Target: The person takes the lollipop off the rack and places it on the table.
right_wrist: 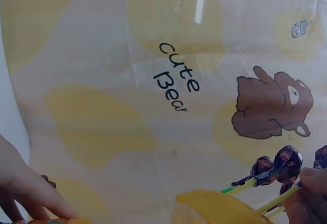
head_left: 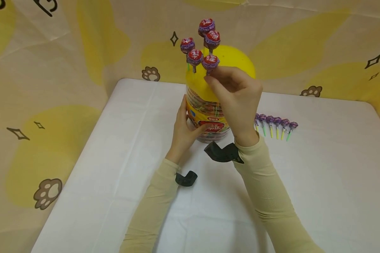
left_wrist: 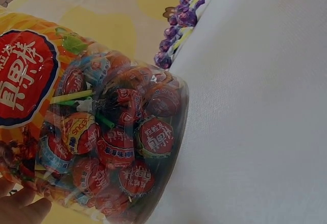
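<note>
A clear plastic jar (head_left: pixel 209 127) with a printed label stands on the table, filled with wrapped lollipops (left_wrist: pixel 156 136). My left hand (head_left: pixel 184 131) grips its left side, thumb across the front. On top is a yellow domed lid (head_left: pixel 237 59), from which several purple-and-red wrapped lollipops (head_left: pixel 194 57) stick up. Just above the lid's near side, my right hand (head_left: pixel 240 96) pinches another lollipop (head_left: pixel 210 62) between thumb and index finger, close under its head. In the right wrist view, a yellow stick (right_wrist: pixel 278 199) runs from those fingertips down to the lid (right_wrist: pixel 219 207).
Several purple lollipops (head_left: pixel 277 121) lie in a row on the white table (head_left: pixel 323 168), right of the jar, their sticks toward me. A patterned cloth (head_left: pixel 282 45) hangs behind and at the left. Black wrist mounts (head_left: pixel 221 153) sit on both sleeves.
</note>
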### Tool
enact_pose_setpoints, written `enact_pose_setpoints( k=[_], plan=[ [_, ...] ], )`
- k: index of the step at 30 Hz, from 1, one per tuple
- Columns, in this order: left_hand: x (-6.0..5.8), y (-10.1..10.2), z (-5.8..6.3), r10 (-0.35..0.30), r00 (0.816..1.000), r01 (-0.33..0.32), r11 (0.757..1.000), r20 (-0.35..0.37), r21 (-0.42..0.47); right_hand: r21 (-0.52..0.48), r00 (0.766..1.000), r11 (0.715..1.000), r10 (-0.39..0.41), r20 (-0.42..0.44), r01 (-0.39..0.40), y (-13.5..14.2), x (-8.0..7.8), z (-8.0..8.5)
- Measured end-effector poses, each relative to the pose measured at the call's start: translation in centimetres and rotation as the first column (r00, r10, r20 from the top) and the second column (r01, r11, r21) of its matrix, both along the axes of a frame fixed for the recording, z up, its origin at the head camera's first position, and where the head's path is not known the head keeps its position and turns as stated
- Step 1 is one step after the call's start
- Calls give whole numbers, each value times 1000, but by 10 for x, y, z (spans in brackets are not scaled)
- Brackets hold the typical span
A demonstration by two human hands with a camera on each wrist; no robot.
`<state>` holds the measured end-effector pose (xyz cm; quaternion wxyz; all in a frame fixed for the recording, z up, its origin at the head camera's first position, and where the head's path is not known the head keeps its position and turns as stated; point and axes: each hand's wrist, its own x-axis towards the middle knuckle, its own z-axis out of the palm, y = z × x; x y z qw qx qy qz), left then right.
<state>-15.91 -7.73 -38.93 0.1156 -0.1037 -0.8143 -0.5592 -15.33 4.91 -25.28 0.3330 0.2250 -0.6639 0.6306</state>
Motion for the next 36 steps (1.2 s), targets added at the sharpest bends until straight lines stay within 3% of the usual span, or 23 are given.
enact_pose_setpoints(
  k=[9,15,26,36],
  plan=[
    [0,0,0,-4,1000,4,1000,-24,-9,-71,1000,997,27,-14,-28,-2,3,0],
    [0,1,1,-8,1000,8,1000,-16,-2,-138,995,987,85,45,-78,5,8,-1],
    [0,0,0,-11,1000,11,1000,-15,4,-285,970,939,226,93,-192,24,16,-9],
    [-2,1,-3,-14,999,14,1000,-52,-5,-314,961,937,215,174,-153,53,19,-24]
  ],
)
